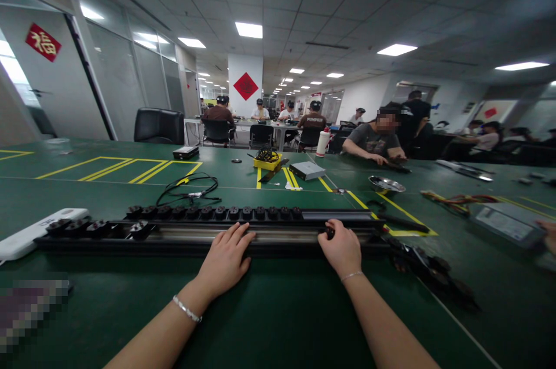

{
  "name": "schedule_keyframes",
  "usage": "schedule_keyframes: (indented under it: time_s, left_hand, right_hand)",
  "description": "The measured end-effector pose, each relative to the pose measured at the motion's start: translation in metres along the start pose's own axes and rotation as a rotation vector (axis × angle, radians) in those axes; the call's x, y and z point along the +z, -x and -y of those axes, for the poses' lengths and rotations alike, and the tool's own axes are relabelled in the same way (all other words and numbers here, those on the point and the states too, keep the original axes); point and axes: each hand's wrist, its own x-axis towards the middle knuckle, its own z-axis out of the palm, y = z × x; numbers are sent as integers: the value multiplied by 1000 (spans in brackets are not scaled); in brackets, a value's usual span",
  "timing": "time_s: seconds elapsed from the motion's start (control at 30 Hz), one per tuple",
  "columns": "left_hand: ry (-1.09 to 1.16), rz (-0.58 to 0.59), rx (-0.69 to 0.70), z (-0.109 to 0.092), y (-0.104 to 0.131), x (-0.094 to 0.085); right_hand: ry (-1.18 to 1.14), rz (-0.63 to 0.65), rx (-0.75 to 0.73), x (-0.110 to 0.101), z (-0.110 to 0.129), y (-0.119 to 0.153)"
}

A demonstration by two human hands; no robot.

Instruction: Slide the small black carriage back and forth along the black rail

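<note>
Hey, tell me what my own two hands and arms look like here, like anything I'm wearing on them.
Your left hand has a broad, silvery bracelet at the wrist. Your right hand has a much thinner, pale bracelet. No gloves, sleeves or cables show on either side; the bracelets' finer details are too small to tell.

Left hand: palm down, fingers extended | right hand: fingers curled
</note>
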Motion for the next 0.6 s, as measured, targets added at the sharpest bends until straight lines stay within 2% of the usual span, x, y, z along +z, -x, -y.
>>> schedule_keyframes:
  time_s: [0.27, 0.47, 0.6]
  left_hand:
    - [-15, -11, -6, 0, 0, 2]
    - [-19, -20, 0, 1, 1, 2]
    - [-16, -25, 0, 1, 0, 3]
  right_hand:
    - [-95, 137, -15, -7, -11, -3]
    - [-65, 61, -82, -5, -13, -5]
    - [-28, 43, -74, -5, -10, -4]
